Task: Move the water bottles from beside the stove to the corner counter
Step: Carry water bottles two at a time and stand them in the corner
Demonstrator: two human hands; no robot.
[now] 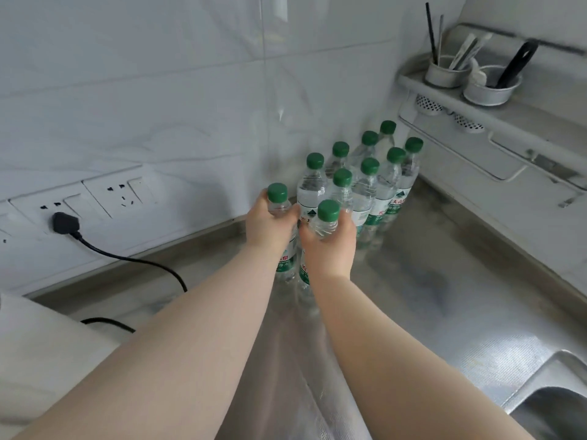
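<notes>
Several clear water bottles (371, 188) with green caps and green labels stand upright in a cluster in the corner of the steel counter (444, 281), against the tiled wall. My left hand (268, 222) grips the neck of one green-capped bottle (277, 192) at the cluster's left edge. My right hand (330, 246) grips the neck of another bottle (328, 211) just in front of the cluster. Both held bottles are upright and side by side, with their lower parts hidden behind my hands and forearms.
A black plug (65, 223) sits in a wall socket at the left, its cable (143, 262) trailing over the counter. A white appliance (41, 350) stands at the lower left. A wall rack with utensil cups (470, 74) hangs at the upper right. A sink corner (552, 404) lies lower right.
</notes>
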